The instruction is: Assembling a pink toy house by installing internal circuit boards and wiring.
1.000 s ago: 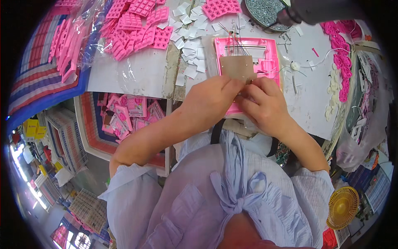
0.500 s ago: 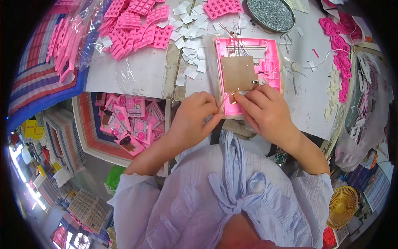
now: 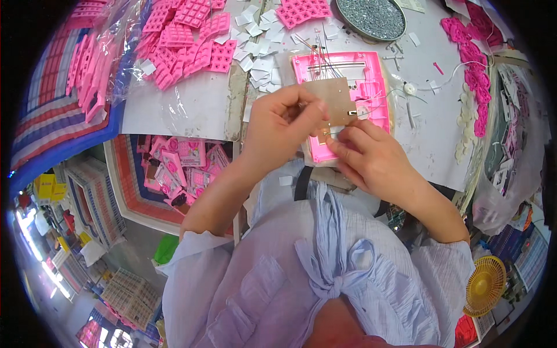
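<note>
A smooth, flat brown board lies in a glossy pink plastic casing on the pale surface. The left hand curls its fingers nearly together over it, the right hand bends its own at the near end; any grip cannot be told. This seems fine assembly, next needing light, precise fingertips.

1. Left hand: its fingers cover part of the brown board; any item between thumb and finger too small to confirm.
2. Right hand: obscures the near right corner of the pink casing; contents of its grip hidden.
3. Round dish, beyond both hands: cut off by upper edge; metal pieces inside too small to identify.
</note>
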The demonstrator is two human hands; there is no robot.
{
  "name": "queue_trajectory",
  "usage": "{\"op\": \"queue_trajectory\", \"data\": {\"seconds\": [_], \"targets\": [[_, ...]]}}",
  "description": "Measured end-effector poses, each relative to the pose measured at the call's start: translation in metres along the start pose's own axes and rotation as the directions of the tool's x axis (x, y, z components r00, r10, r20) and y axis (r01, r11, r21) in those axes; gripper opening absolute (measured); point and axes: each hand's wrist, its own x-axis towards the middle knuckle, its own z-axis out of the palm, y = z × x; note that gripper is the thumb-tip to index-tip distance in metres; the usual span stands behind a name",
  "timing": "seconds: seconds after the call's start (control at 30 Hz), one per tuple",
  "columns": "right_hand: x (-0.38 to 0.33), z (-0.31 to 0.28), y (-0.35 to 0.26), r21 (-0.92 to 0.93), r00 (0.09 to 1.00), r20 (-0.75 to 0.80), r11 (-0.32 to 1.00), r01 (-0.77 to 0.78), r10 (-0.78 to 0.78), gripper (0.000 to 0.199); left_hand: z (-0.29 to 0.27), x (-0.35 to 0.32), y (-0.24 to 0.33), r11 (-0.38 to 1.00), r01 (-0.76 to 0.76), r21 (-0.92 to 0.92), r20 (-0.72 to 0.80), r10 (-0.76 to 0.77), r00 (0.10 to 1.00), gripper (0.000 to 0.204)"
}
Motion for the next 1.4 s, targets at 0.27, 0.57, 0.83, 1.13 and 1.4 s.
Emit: {"op": "queue_trajectory", "data": {"seconds": [0.27,0.57,0.83,1.13,1.4], "targets": [[0.000,-0.025,0.006,0.292,0.929,-0.341,0.955,-0.041,0.145,0.041,0.013,-0.011,0.009,0.726,-0.361,0.586,0.291,0.227,0.929,0.009],[-0.022,-0.023,0.022,0.314,0.942,-0.285,0.945,-0.085,0.179,0.031,0.025,-0.002,0.013,0.698,-0.451,0.556,0.496,0.157,0.854,0.010],[-0.055,-0.002,-0.005,0.400,0.926,-0.239,0.898,-0.182,0.294,0.024,0.049,0.052,0.006,0.310,-0.747,0.589,0.686,0.296,0.664,0.012],[-0.050,0.028,-0.022,0.707,0.772,-0.313,0.678,-0.199,0.553,0.025,0.071,0.078,-0.014,0.181,-0.800,0.573,0.805,0.063,0.590,0.013],[-0.055,0.021,-0.010,0.752,0.715,-0.260,0.600,-0.271,0.649,0.025,0.048,0.000,0.014,0.659,-0.439,0.610,0.425,0.195,0.884,0.027]]}}
